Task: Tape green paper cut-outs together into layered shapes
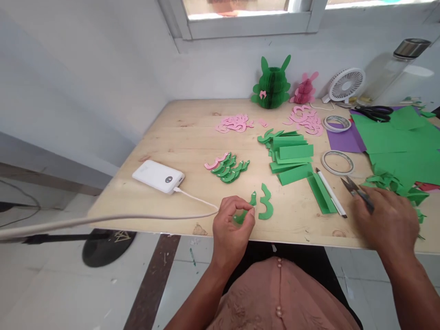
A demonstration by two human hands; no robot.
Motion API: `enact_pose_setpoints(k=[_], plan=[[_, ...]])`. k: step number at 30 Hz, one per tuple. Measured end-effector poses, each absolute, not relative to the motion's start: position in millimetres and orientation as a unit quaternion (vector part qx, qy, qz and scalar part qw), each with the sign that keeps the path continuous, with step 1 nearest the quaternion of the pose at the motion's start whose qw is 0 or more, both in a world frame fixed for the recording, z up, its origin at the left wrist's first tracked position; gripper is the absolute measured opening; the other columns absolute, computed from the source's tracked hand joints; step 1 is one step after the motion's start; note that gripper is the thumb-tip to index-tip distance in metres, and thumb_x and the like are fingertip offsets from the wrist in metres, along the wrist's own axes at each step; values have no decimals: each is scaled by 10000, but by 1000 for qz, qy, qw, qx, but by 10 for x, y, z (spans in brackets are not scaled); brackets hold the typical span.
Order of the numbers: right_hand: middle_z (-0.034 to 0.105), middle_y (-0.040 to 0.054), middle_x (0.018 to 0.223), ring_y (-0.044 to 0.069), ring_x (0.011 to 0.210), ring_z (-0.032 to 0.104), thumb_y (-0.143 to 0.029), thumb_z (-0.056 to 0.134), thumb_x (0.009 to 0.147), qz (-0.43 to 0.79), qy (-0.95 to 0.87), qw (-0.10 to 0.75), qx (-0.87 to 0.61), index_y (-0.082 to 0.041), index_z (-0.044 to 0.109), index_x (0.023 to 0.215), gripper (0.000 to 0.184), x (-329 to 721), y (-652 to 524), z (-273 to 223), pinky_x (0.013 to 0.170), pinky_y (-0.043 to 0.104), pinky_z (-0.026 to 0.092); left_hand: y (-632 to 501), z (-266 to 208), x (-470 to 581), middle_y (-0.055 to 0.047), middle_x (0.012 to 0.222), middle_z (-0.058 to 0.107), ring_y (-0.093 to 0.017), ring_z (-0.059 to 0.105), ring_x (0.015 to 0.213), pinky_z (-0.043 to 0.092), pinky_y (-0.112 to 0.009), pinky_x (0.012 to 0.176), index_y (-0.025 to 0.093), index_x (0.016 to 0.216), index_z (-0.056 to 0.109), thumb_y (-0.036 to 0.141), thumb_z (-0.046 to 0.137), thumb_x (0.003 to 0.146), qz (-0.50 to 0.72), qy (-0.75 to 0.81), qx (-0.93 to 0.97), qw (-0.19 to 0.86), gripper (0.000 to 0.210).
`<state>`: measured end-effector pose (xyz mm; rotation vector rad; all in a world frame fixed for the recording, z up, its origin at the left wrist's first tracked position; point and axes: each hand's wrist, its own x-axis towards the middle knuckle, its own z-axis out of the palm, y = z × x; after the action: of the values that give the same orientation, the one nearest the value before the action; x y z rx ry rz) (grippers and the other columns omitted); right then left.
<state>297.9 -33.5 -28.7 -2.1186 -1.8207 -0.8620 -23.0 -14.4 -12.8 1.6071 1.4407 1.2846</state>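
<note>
My left hand (235, 224) is closed in a pinch at the table's front edge, thumb and forefinger together on a curved green paper cutout (253, 198) that is partly hidden by the fingers. Just right of it lies another wavy green paper cutout (266, 204), flat on the wood. My right hand (388, 220), slightly blurred, is closed over the handle end of small dark scissors (357, 190) whose blades point away to the left. Beyond my left hand sits a small pile of green cutouts (229, 169) with a pink cutout (216, 161) against it.
Folded green strips (292, 156), a white pen (330, 192) and two tape rolls (337, 162) lie right of centre. Green sheets (402, 146) and scraps cover the right. A white power bank (158, 176) trails a cable leftward. Paper figures (274, 87) and a fan (345, 85) stand behind.
</note>
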Motion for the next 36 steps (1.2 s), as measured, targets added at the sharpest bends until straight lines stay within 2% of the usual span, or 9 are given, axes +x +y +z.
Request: enact_pose_setpoints(k=[2,4,7,9,12,15,22,30,36], plan=[[721,155,920,280,837,633,-300,538,848,-268,-611,174,-724,-110,701,981,283,2859,-377,-230,768,342,431,-139,-117,-223,-8,769,589,-167,565,812,435,-288,759,203,716,590,173,586,770,489,545,587,347,63],[707,139,949,260,863,634,-293,538,858,-192,-605,244,-733,-151,680,1017,257,2641,-418,-141,750,336,443,-135,-104,-218,-12,773,591,-165,564,810,430,-286,766,199,710,593,185,589,769,490,544,561,386,61],[689,69,940,182,741,613,-335,536,864,-7,-623,326,-711,-215,661,977,207,2200,-456,3,576,279,430,-137,-86,-217,-19,767,593,-168,560,796,423,-293,770,195,699,602,205,599,758,491,539,532,431,60],[685,37,910,162,740,603,-334,533,870,103,-633,351,-682,-233,661,936,176,1910,-454,66,576,262,428,-144,-79,-222,-24,764,595,-173,558,797,419,-299,775,193,691,606,215,608,748,493,533,521,449,61],[680,23,882,156,793,605,-314,522,885,249,-641,376,-622,-230,658,911,162,1579,-415,96,662,256,451,-161,-74,-237,-32,774,598,-182,554,822,413,-303,785,191,697,613,226,620,743,494,524,510,470,58],[670,14,848,149,772,593,-296,527,881,332,-633,374,-591,-221,655,889,149,1389,-373,93,660,252,447,-176,-73,-253,-35,782,596,-183,547,829,407,-305,792,190,703,617,229,628,746,497,516,503,484,59],[639,-5,788,126,656,515,-270,541,865,352,-628,381,-580,-219,662,872,131,1235,-330,124,599,242,403,-176,-68,-273,-26,779,584,-174,545,820,406,-305,807,195,704,613,191,622,746,500,497,509,493,43],[608,-6,713,133,625,524,-273,556,826,357,-610,381,-596,-205,643,806,112,1156,-304,139,585,246,395,-190,-37,-272,-22,756,585,-173,552,805,421,-307,812,193,698,610,197,621,743,501,494,511,494,47],[636,20,764,151,665,542,-282,532,840,320,-625,363,-613,-209,634,834,126,1190,-289,94,630,271,426,-174,-68,-303,-24,783,593,-172,559,814,425,-300,815,192,702,615,216,630,745,502,511,500,486,52]])
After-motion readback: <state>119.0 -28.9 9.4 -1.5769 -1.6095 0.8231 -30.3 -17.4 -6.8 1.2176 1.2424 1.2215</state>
